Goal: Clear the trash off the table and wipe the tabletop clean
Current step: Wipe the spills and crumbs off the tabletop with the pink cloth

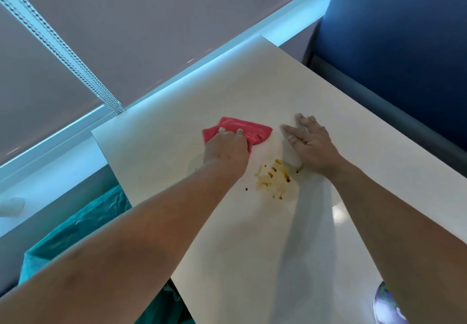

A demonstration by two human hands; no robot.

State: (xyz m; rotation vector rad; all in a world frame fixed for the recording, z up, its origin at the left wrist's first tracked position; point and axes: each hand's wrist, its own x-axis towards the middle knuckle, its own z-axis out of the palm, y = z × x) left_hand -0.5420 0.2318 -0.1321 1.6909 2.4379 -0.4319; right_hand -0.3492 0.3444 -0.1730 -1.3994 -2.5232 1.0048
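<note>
One red cloth (249,131), one table (252,248), two hands, one stain (275,182)

Café-like booth: white table (316,91), blue padded seat (404,46) (window blind (126,20) alongside)

Left hand (225,147) presses pink cloth (249,130) beside brown stain (275,181).

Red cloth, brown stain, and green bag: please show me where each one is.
red cloth (255,129): head view, on its bare far part beyond the left hand.
brown stain (275,179): head view, on its middle.
green bag (83,225): head view, on its crinkled top.
</note>
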